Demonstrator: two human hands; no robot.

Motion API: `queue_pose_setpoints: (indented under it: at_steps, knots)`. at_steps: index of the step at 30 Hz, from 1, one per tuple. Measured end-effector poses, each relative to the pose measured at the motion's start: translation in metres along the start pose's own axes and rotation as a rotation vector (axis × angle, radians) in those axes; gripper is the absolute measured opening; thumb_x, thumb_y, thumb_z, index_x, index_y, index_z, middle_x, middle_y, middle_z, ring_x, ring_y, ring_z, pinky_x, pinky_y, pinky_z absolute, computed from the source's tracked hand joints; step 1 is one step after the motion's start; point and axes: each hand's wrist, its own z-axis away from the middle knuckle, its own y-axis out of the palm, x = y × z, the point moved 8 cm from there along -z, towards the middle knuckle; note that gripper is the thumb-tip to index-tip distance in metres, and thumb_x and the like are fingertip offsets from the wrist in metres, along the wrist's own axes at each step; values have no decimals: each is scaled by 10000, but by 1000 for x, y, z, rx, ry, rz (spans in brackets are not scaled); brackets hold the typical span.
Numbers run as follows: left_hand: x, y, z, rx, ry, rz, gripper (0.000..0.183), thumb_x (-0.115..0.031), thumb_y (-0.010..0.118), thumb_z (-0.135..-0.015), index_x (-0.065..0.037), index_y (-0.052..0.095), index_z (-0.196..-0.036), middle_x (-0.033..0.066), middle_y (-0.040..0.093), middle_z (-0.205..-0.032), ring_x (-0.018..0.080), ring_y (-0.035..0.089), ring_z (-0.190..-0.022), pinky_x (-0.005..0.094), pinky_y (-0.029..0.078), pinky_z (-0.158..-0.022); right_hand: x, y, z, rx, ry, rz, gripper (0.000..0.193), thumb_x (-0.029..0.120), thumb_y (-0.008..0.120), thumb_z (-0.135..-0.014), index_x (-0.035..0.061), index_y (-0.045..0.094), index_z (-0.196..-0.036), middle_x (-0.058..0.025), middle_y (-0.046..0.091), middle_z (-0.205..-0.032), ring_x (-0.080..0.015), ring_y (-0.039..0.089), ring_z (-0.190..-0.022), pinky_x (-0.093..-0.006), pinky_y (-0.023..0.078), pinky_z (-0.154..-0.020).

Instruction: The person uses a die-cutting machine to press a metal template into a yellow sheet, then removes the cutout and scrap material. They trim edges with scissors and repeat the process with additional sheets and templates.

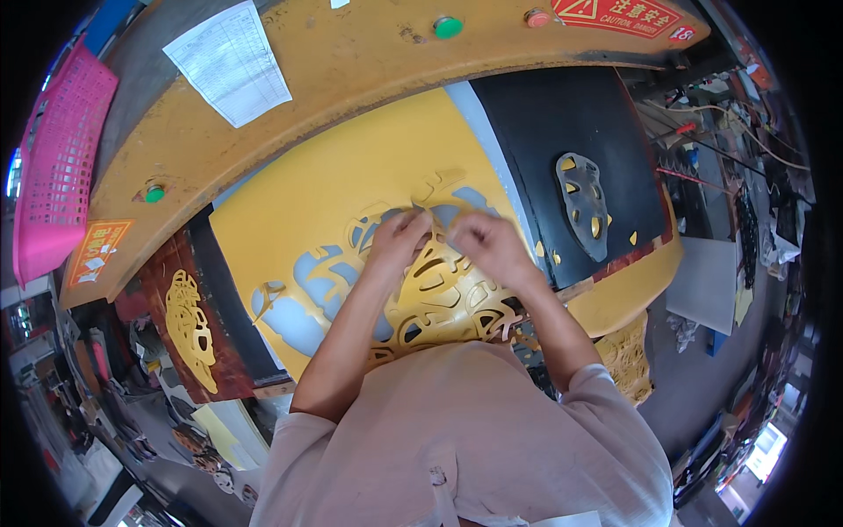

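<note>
A large yellow sheet [369,154] lies before me, its near part full of cut-out openings through which a pale surface shows. Over this cut part my left hand [402,241] is closed in a pinch on a thin strip of the sheet. Close beside it, my right hand [493,250] has its fingers curled together at the strip's other side; what they hold is hidden. Yellow cut webbing [439,281] bulges up between my forearms and reaches toward my waist. To the right, a grey sole-shaped cutting die [583,208] rests on a black board [544,114].
A yellow machine beam [351,57] with green buttons and a paper sheet [230,66] spans the far side. A pink basket [63,158] stands at far left. Yellow cut-out pieces [189,329] lie on the left board. Small yellow scraps lie near the die.
</note>
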Motion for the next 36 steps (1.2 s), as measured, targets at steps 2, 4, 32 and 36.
queue_pose_setpoints:
  at_steps: [2,4,32,36]
  knots:
    - [6,6,-17,21,-116,67,365,-310,711,-1042,26,683,-1181,99,727,-956,190,731,-825,300,590,-696,-16,-17,-27,-131,64,1,180,99,679,-997,-1,741,-1133,-95,747,-973,-152,683,-856,-302,553,-787]
    - [8,3,-27,-70,-118,96,194,-264,715,-1014,-79,694,-1072,14,670,-832,126,639,-665,272,501,-559,-18,-23,-50,-215,-23,45,196,90,662,-972,19,748,-1133,-170,756,-997,-264,741,-868,-359,573,-806]
    - [4,8,-25,-200,-6,82,190,-135,617,-1055,-98,604,-869,-55,389,-597,63,300,-478,269,345,-463,7,26,-110,170,-464,542,95,144,691,-922,118,779,-947,-94,716,-987,-332,692,-990,-445,560,-824]
    - [4,9,-25,-195,1,27,238,-184,620,-1076,-110,589,-853,-55,400,-596,63,335,-480,286,426,-480,-7,24,-119,85,-322,382,94,144,702,-928,85,775,-931,-95,710,-961,-315,691,-918,-411,551,-775]
